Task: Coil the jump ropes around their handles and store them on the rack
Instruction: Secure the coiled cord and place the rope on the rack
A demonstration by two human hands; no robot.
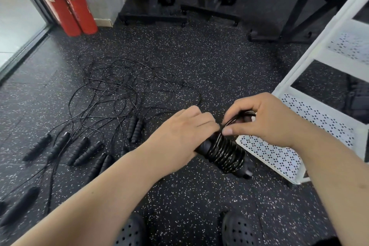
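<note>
My left hand grips the upper end of a pair of black jump-rope handles, with black rope coiled tightly around them. My right hand pinches a loop of the same rope just above the coil, thumb and fingers curled over it. The bundle is held above the speckled floor, right beside the lowest shelf of the white perforated rack. To the left, several loose jump ropes lie in a tangle, their black handles spread over the floor.
Two red fire extinguishers stand at the back left by a glass door. Black equipment stands line the far wall. My dark perforated shoes show at the bottom edge. The rack's upper shelves rise on the right.
</note>
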